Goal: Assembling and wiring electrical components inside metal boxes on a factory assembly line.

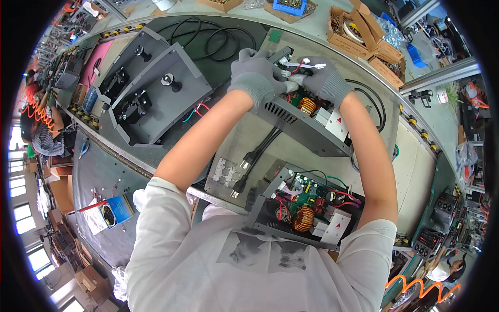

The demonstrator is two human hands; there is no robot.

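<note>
Both gloved hands, the left hand (254, 77) gripping the far wall of the open metal chassis (306, 122) near the tabletop's (416, 161) far edge and the right hand (326, 79) pinching its thin, soft wires (306, 66), probably suited a rigid, heavy unit best gripped by its walls.

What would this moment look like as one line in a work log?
left hand: gloved, gripping open grey metal power-supply case | right hand: gloved, at red and white wires | second open case: nearer the person, untouched
</note>
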